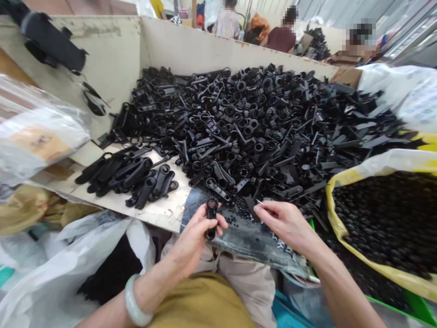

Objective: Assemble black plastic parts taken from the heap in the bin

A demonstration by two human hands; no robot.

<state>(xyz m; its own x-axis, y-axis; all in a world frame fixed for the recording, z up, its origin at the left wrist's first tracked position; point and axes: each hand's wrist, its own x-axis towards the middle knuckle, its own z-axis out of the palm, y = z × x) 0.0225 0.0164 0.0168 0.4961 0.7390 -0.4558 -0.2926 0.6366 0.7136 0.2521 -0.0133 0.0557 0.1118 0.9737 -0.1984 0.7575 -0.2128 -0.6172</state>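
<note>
My left hand (201, 228) holds a black plastic part (211, 219) upright between thumb and fingers, near the table's front edge. To its right, my right hand (282, 222) pinches a thin, light-coloured pin (260, 202) whose far end points up and left. Small black pieces (239, 208) are scattered between the two hands. Behind them rises a large heap of black plastic parts (239, 118). On the pale board (170, 210) at the left, several longer black parts (126, 175) lie side by side in a group.
A yellow-edged sack (336, 218) of small black pieces stands at the right, partly over a green crate (421, 310). White plastic bags hang at the lower left, one holding black material. High panels (205, 43) wall the heap. People sit beyond them; a black device hangs upper left.
</note>
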